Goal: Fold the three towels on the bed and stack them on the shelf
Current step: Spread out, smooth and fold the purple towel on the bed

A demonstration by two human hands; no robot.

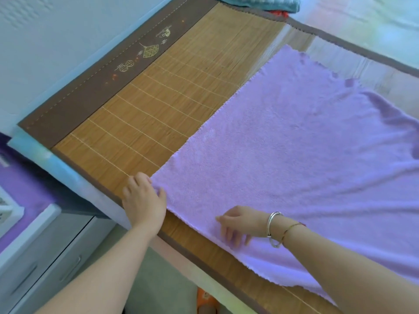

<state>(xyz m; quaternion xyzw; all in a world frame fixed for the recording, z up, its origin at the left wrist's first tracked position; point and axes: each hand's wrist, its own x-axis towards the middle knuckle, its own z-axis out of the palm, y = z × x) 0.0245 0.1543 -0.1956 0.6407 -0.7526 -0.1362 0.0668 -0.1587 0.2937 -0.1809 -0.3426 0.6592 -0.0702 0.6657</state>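
A large lilac towel (294,159) lies spread flat on the bamboo mat (158,114) that covers the bed. My left hand (145,198) pinches the towel's near left corner, thumb on top of the cloth. My right hand (240,225), with bracelets on the wrist, rests with loosely curved fingers on the towel's near edge. The far right part of the towel is rumpled. A teal towel (254,3) and a bit of red cloth (280,13) lie at the mat's far end, mostly cut off by the frame.
A brown embroidered border (108,71) runs along the mat's left side, against a pale wall. A grey drawer cabinet (45,257) with a purple top stands at the lower left beside the bed. An orange slipper (206,300) lies on the floor below the bed edge.
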